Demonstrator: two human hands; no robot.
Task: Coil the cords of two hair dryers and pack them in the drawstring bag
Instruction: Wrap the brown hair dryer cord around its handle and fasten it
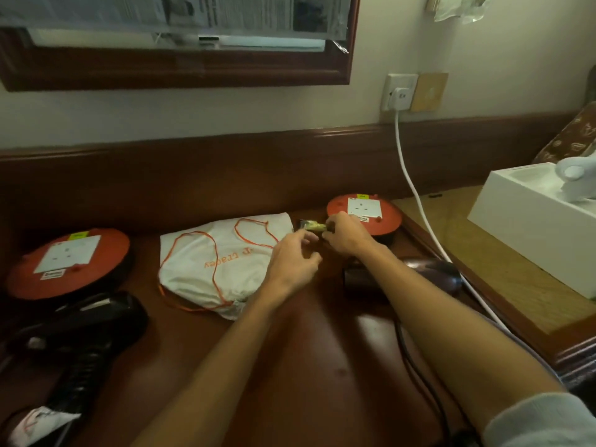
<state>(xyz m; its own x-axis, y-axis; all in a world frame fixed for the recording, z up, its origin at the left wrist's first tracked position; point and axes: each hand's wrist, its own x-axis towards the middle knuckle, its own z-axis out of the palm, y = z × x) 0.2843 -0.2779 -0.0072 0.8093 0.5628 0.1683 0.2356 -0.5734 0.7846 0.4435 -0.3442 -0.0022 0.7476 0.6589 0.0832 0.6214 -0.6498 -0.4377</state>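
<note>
A white drawstring bag (219, 262) with orange cords lies flat in the middle of the dark wooden desk (309, 343). One black hair dryer (80, 330) lies at the front left, its handle toward me. A second dark hair dryer (429, 275) lies to the right, partly hidden behind my right forearm; its black cord (416, 359) runs toward me. My right hand (345, 235) pinches a small plug-like piece with a yellowish label (312, 226) beside the bag's far right corner. My left hand (295, 261) hovers just below it with fingers loosely curled, holding nothing that I can see.
Two orange round socket reels sit on the desk, one at the left (67, 264), one behind my right hand (364, 214). A white cable (416, 191) hangs from a wall socket (400, 93). A white box (541, 240) stands on the lighter side table at right.
</note>
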